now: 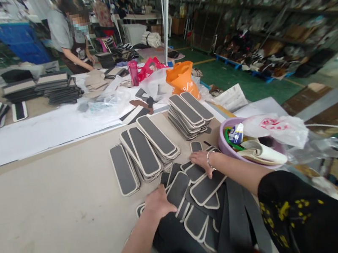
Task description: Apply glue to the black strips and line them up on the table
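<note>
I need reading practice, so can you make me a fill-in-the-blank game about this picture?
The hand that wears a bracelet and touches dark pads is the ____ one. The tub is light ____. The tall cup is ____.

Missing words: right; purple; pink.

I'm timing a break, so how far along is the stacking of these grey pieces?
Four neat stacks near the hands look done, judging by their lined-up edges. The left hand and right hand are at the loose pieces, grip unclear. That heap, overlapping at odd angles, appears to be what's left.
</note>
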The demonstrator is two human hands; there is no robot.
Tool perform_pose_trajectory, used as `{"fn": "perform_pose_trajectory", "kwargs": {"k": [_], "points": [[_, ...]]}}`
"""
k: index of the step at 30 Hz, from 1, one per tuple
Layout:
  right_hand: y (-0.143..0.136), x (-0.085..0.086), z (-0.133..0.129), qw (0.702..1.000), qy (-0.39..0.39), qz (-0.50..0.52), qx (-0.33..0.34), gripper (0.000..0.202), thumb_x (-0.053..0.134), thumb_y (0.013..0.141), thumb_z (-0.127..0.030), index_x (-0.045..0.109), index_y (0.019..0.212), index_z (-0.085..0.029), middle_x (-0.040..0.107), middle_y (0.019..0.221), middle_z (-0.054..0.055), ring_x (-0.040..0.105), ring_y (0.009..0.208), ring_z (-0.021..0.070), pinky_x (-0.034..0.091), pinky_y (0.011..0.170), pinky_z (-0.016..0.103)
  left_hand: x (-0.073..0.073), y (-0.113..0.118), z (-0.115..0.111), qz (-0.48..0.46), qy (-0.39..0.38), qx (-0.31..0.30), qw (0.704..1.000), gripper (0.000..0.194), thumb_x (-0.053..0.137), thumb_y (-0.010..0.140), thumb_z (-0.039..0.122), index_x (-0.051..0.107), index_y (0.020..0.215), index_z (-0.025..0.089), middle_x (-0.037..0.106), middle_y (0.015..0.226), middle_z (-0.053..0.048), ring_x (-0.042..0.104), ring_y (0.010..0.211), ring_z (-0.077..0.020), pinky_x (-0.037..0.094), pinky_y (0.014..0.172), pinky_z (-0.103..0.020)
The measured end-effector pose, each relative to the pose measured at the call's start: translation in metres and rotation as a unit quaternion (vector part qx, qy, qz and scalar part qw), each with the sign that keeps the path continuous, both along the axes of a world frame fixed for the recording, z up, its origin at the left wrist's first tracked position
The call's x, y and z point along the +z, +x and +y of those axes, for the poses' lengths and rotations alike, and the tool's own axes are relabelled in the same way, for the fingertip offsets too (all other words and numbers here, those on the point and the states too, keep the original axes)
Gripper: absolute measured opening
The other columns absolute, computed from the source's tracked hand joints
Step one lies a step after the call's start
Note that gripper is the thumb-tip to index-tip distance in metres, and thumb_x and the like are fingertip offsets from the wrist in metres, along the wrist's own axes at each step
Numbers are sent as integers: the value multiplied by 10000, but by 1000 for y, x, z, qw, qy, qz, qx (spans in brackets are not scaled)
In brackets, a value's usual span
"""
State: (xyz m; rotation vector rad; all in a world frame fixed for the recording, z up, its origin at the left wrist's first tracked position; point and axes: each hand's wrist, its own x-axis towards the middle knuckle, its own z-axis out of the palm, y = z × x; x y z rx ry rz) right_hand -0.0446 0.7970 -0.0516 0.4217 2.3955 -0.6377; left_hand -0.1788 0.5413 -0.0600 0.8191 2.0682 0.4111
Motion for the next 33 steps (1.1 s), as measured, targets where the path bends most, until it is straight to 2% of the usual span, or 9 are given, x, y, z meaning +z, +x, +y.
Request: {"fn": "perform_pose_trajectory", "kwargs": {"k": [3, 7, 12, 17, 23, 26, 29, 31, 33], "points": [[-4, -1, -3, 999, -11, 9, -39, 718, 882, 241, -193, 685, 931, -183, 676, 985, 77, 545, 1090, 311, 245, 1078, 435, 2, -1, -3, -36, 7, -24, 999, 426, 833, 320, 220, 600, 675, 205, 702, 787, -82, 651, 869, -356, 472, 792, -396], [-2, 3, -2, 995, -23, 24, -98, 302, 813, 492, -368, 676, 678, -173, 657, 679, 13, 629, 895, 210, 271, 1033, 392, 9, -4, -14, -80, 37, -48, 995, 282, 805, 388, 209, 594, 576, 202, 639, 601, 8, 638, 680, -252, 464, 657, -308], [13, 28, 7, 995, -27, -11, -93, 285, 861, 341, -286, 635, 506, -232, 588, 496, -25, 627, 639, 213, 447, 738, 301, 24, -12, -31, -112, 108, -31, 987, 200, 710, 571, 177, 679, 768, 187, 682, 717, 15, 635, 712, -207, 479, 649, -267], [29, 61, 5, 994, -17, 44, -103, 204, 819, 418, -209, 668, 554, -234, 637, 571, -15, 638, 676, 207, 442, 671, 264, 53, -31, -47, -198, 269, 116, 935, 306, 743, 624, 195, 716, 928, 179, 730, 904, -29, 659, 860, -229, 533, 807, -312], [44, 97, -13, 973, -10, 177, -151, 167, 706, 649, -289, 712, 804, -225, 693, 732, -20, 652, 742, 186, 464, 694, 252, 98, -54, -84, -167, 310, 327, 877, 276, 823, 565, 272, 722, 783, 139, 736, 806, -57, 671, 770, -234, 572, 752, -324], [48, 118, -30, 944, 13, 267, -193, 295, 634, 759, -401, 685, 971, -202, 709, 887, 12, 655, 822, 206, 488, 758, 289, 107, -61, -108, -151, 400, 417, 802, 395, 831, 570, 287, 711, 915, 140, 741, 916, -58, 676, 849, -223, 558, 842, -329], [48, 140, -52, 902, 0, 346, -257, 413, 641, 769, -486, 657, 1048, -183, 710, 961, 52, 658, 856, 238, 511, 801, 347, 109, -62, -134, -199, 449, 491, 720, 504, 839, 563, 251, 667, 1029, 166, 735, 957, -37, 680, 872, -200, 549, 872, -324], [43, 153, -70, 866, -69, 372, -326, 454, 723, 704, -486, 658, 1038, -185, 712, 967, 67, 662, 851, 258, 525, 810, 384, 108, -58, -154, -240, 430, 525, 694, 493, 843, 554, 223, 659, 1006, 161, 737, 921, -37, 687, 813, -193, 566, 831, -328], [33, 162, -95, 821, -194, 372, -388, 478, 789, 644, -441, 658, 1031, -191, 713, 982, 76, 666, 853, 265, 540, 801, 400, 105, -51, -176, -271, 392, 559, 679, 458, 847, 536, 198, 657, 949, 145, 739, 851, -42, 688, 730, -192, 585, 766, -339]]}}
